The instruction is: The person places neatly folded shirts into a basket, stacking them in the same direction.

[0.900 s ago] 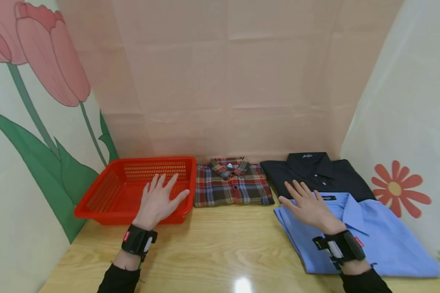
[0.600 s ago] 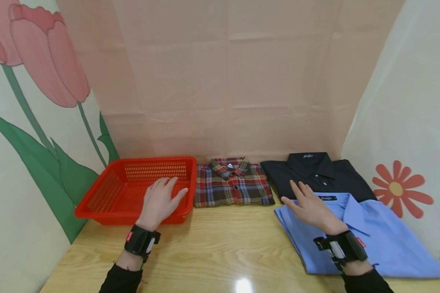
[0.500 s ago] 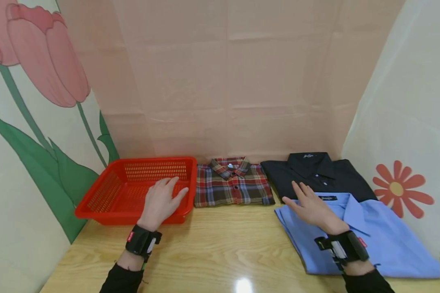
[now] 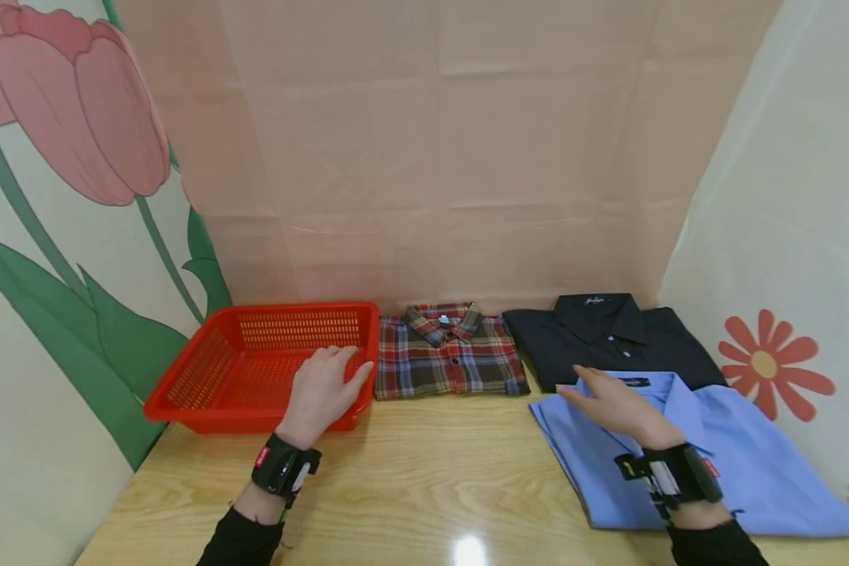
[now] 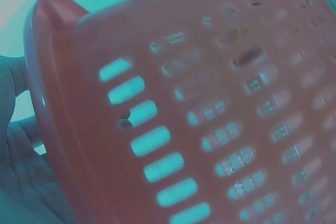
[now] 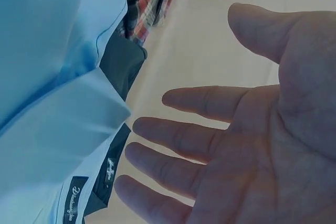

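Observation:
My left hand point(image 4: 320, 393) is over the front right part of a red plastic basket point(image 4: 215, 330), its fingers loosely bent and nothing held. In the left wrist view the slotted basket wall point(image 5: 121, 182) fills most of the picture; the hand point(image 5: 21, 166) shows at the left edge, partly hidden behind the rim. A folded light blue shirt point(image 4: 750, 464) lies at the right, and over its collar end my right hand point(image 4: 615, 405) hovers with relaxed fingers. The right wrist view shows that palm point(image 6: 247, 156) bare, fingers spread beside the blue shirt point(image 6: 52, 51).
A folded plaid shirt point(image 4: 453, 369) lies right of the basket. Behind the blue shirt is a folded black shirt point(image 4: 594, 334), partly overlapped by it. All rest on a wooden table point(image 4: 453, 472) against a pinkish backdrop point(image 4: 431, 157), with printed sheets at both sides.
My left hand has shifted slightly right and its fingers have bent more. My right hand has moved a little right and down, its spread fingers drawing together. Basket and shirts stay put.

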A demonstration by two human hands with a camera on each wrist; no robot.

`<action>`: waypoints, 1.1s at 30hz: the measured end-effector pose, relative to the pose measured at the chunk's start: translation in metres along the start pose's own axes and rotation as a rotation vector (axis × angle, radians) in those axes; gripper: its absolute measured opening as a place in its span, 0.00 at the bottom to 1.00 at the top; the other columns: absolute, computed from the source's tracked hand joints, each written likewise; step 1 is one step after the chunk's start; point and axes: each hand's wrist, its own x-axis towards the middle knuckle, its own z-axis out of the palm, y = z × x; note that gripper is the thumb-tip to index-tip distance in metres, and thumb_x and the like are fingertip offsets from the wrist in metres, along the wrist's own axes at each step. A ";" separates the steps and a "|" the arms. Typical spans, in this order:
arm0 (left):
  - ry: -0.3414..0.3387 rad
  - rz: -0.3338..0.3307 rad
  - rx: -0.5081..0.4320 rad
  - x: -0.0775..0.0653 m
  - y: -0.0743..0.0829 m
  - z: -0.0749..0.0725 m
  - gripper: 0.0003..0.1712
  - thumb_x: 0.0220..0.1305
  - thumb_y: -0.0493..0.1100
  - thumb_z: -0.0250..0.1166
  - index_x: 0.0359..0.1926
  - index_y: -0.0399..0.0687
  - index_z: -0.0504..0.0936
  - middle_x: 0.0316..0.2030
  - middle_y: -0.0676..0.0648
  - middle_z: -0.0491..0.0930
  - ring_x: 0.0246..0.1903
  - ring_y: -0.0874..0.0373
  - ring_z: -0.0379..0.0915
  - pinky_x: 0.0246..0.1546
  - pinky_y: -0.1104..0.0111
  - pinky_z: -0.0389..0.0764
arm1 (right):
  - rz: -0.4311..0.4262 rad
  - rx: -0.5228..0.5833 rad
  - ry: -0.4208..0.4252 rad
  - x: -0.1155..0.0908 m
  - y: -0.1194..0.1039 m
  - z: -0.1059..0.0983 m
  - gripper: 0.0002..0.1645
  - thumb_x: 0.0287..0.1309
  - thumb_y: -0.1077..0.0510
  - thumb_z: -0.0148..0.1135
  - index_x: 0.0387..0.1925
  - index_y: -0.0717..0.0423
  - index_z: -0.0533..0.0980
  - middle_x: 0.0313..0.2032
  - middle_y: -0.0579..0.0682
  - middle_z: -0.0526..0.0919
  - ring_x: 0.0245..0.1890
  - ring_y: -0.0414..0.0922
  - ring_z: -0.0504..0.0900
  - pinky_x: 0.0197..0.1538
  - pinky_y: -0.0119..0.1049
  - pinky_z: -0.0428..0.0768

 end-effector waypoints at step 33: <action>0.020 0.070 -0.045 0.003 0.061 0.029 0.20 0.65 0.57 0.64 0.40 0.46 0.89 0.32 0.48 0.84 0.30 0.55 0.77 0.26 0.66 0.79 | 0.103 0.031 -0.006 -0.005 0.043 -0.022 0.58 0.68 0.28 0.40 0.69 0.79 0.51 0.65 0.80 0.58 0.63 0.76 0.61 0.59 0.68 0.67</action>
